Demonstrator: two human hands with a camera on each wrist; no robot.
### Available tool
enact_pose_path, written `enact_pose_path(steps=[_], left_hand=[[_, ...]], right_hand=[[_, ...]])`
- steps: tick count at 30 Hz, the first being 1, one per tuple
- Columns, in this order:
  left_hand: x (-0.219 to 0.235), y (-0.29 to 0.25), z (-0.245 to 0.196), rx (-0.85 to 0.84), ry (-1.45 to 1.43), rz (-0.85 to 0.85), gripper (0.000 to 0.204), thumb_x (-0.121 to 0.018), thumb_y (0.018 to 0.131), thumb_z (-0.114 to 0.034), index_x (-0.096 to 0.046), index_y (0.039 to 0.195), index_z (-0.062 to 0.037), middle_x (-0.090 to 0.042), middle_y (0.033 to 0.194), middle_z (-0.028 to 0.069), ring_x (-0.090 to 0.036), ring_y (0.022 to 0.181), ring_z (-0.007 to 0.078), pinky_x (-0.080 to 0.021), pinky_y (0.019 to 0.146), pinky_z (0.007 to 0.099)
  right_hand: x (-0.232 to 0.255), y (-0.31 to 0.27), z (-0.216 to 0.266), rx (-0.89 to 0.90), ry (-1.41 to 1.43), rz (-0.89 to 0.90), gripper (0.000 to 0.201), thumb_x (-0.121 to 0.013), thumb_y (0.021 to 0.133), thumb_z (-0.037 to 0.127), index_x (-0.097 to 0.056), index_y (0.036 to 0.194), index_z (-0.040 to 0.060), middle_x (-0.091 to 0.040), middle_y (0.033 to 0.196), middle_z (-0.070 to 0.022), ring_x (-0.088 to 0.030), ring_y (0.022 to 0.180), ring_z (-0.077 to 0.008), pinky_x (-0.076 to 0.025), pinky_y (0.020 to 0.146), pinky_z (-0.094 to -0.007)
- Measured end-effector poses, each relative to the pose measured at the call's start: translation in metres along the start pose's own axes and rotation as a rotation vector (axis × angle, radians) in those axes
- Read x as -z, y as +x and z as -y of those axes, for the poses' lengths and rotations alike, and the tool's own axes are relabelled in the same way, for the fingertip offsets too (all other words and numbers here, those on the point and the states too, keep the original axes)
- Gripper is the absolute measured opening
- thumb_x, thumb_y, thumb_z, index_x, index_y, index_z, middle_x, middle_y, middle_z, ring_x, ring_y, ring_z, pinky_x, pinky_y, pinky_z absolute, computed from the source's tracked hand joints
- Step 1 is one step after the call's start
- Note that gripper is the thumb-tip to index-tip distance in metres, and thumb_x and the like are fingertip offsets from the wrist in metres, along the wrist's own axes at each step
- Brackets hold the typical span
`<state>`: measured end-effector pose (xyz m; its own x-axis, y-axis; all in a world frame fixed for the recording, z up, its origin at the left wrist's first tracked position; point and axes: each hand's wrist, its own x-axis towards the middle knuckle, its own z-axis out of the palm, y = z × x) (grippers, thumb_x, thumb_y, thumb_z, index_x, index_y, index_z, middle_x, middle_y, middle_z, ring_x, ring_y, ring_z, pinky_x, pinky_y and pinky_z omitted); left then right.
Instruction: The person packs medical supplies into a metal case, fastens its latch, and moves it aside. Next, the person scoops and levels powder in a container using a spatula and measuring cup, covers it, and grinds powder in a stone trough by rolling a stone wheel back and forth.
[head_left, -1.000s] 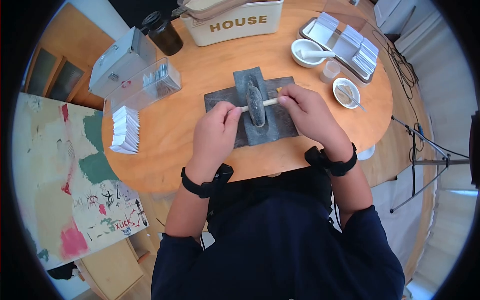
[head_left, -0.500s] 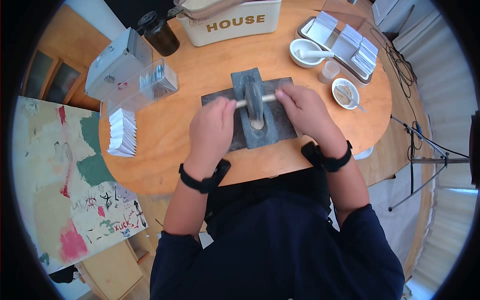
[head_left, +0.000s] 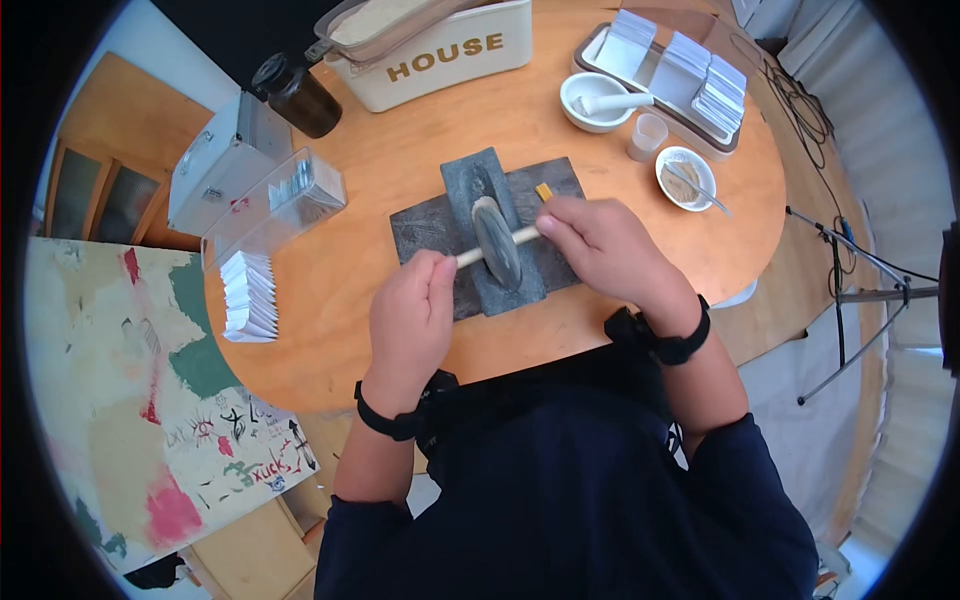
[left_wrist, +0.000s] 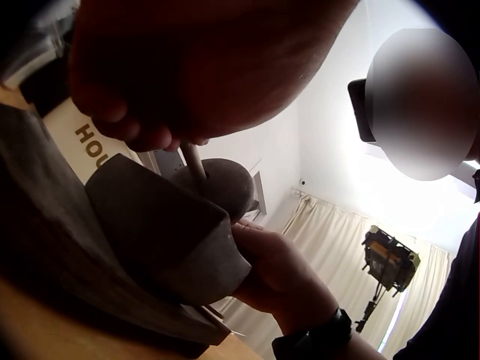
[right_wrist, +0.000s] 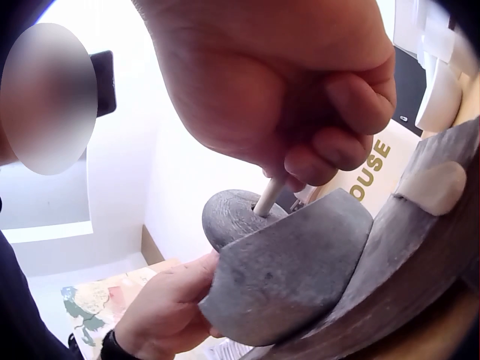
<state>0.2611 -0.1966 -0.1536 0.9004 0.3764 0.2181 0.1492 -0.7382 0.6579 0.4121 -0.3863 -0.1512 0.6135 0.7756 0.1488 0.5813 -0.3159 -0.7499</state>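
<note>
A grey stone wheel (head_left: 497, 243) stands on edge in the groove of a long grey stone trough (head_left: 465, 185), with a pale rod (head_left: 470, 257) through its middle. The left hand (head_left: 412, 315) grips the rod's left end, and the right hand (head_left: 610, 250) grips its right end. Under the trough lies a dark slab (head_left: 420, 228). Both wrist views show curled fingers round the rod beside the wheel (left_wrist: 225, 187), (right_wrist: 232, 214). At the slab's right, by the right hand, is a small yellow piece (head_left: 544, 191).
Behind stand a white HOUSE bin (head_left: 450, 75) and a dark jar (head_left: 300, 98). To the left are a silver case (head_left: 215, 165), a clear box (head_left: 320, 185) and folded papers (head_left: 250, 295). A mortar (head_left: 590, 115), cup (head_left: 648, 138), bowl (head_left: 675, 200) and tray (head_left: 700, 140) sit right.
The wheel has rolled along the trough towards the body, with both hands moving along with it. Powder shows at its far side now, after showing at its near side.
</note>
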Motion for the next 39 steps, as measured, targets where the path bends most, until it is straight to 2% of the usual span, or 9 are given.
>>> enact_pose_path(steps=[3, 5, 14, 19, 23, 29, 32, 34, 39], left_hand=[[-0.008, 0.018, 0.007, 0.071, 0.031, -0.017, 0.031, -0.047, 0.104, -0.025, -0.057, 0.087, -0.0005, -0.050, 0.064, 0.0126, -0.051, 0.058, 0.0252, -0.041, 0.058, 0.0371], [-0.010, 0.033, 0.011, 0.081, 0.055, -0.066, 0.032, -0.048, 0.103, -0.027, -0.058, 0.085, -0.0020, -0.057, 0.072, 0.0209, -0.057, 0.070, 0.0411, -0.043, 0.061, 0.0457], [0.004, -0.009, -0.008, 0.058, -0.015, 0.057, 0.031, -0.047, 0.103, -0.026, -0.058, 0.087, -0.0020, -0.058, 0.072, 0.0205, -0.058, 0.070, 0.0410, -0.044, 0.061, 0.0463], [-0.006, 0.029, 0.006, 0.061, 0.090, -0.085, 0.029, -0.047, 0.102, -0.025, -0.058, 0.088, -0.0023, -0.058, 0.073, 0.0211, -0.058, 0.072, 0.0423, -0.044, 0.061, 0.0470], [0.005, 0.004, -0.007, 0.027, 0.035, 0.031, 0.028, -0.048, 0.102, -0.025, -0.058, 0.087, -0.0036, -0.060, 0.074, 0.0203, -0.059, 0.073, 0.0419, -0.044, 0.061, 0.0468], [-0.006, 0.018, 0.001, 0.033, 0.048, -0.073, 0.025, -0.052, 0.101, -0.024, -0.058, 0.088, -0.0034, -0.058, 0.072, 0.0197, -0.058, 0.070, 0.0408, -0.044, 0.061, 0.0463], [0.004, 0.020, -0.003, 0.016, 0.029, -0.010, 0.025, -0.052, 0.101, -0.024, -0.058, 0.088, -0.0029, -0.059, 0.073, 0.0199, -0.059, 0.071, 0.0411, -0.045, 0.061, 0.0470], [0.011, 0.007, -0.005, 0.035, -0.034, 0.108, 0.025, -0.051, 0.100, -0.023, -0.057, 0.087, -0.0030, -0.060, 0.075, 0.0200, -0.060, 0.072, 0.0419, -0.045, 0.061, 0.0477], [0.001, 0.014, 0.003, 0.017, 0.049, 0.026, 0.025, -0.052, 0.100, -0.024, -0.058, 0.087, -0.0034, -0.061, 0.076, 0.0204, -0.060, 0.072, 0.0419, -0.045, 0.062, 0.0485]], right_hand=[[-0.011, 0.023, -0.007, -0.045, -0.023, -0.109, 0.026, -0.052, 0.098, 0.029, -0.068, 0.095, 0.0090, -0.066, 0.077, -0.0177, -0.064, 0.075, -0.0393, -0.050, 0.066, -0.0484], [-0.012, 0.028, -0.006, -0.030, -0.007, -0.155, 0.027, -0.051, 0.098, 0.029, -0.068, 0.094, 0.0088, -0.066, 0.078, -0.0179, -0.064, 0.076, -0.0398, -0.049, 0.067, -0.0493], [-0.001, -0.009, 0.004, -0.015, 0.013, 0.006, 0.023, -0.054, 0.097, 0.027, -0.067, 0.092, 0.0089, -0.066, 0.075, -0.0162, -0.064, 0.073, -0.0382, -0.050, 0.064, -0.0479], [-0.014, 0.023, -0.003, -0.075, -0.031, -0.147, 0.024, -0.053, 0.098, 0.029, -0.067, 0.094, 0.0105, -0.066, 0.077, -0.0172, -0.063, 0.074, -0.0398, -0.050, 0.065, -0.0483], [-0.004, -0.001, 0.002, -0.046, -0.075, -0.034, 0.023, -0.052, 0.098, 0.028, -0.067, 0.094, 0.0105, -0.065, 0.078, -0.0177, -0.063, 0.074, -0.0402, -0.050, 0.065, -0.0488], [-0.010, 0.007, 0.001, -0.055, -0.030, -0.091, 0.021, -0.054, 0.097, 0.026, -0.066, 0.092, 0.0101, -0.064, 0.073, -0.0171, -0.062, 0.071, -0.0403, -0.049, 0.063, -0.0488], [-0.010, 0.009, 0.001, -0.052, -0.062, -0.163, 0.021, -0.054, 0.097, 0.026, -0.066, 0.090, 0.0095, -0.063, 0.071, -0.0163, -0.062, 0.069, -0.0393, -0.049, 0.062, -0.0480], [-0.007, -0.002, -0.001, -0.005, 0.002, -0.083, 0.020, -0.055, 0.097, 0.026, -0.065, 0.090, 0.0092, -0.063, 0.072, -0.0158, -0.062, 0.068, -0.0385, -0.049, 0.061, -0.0474], [-0.016, 0.007, 0.005, 0.009, -0.032, -0.163, 0.020, -0.055, 0.097, 0.026, -0.063, 0.089, 0.0090, -0.063, 0.071, -0.0156, -0.062, 0.068, -0.0385, -0.049, 0.061, -0.0473]])
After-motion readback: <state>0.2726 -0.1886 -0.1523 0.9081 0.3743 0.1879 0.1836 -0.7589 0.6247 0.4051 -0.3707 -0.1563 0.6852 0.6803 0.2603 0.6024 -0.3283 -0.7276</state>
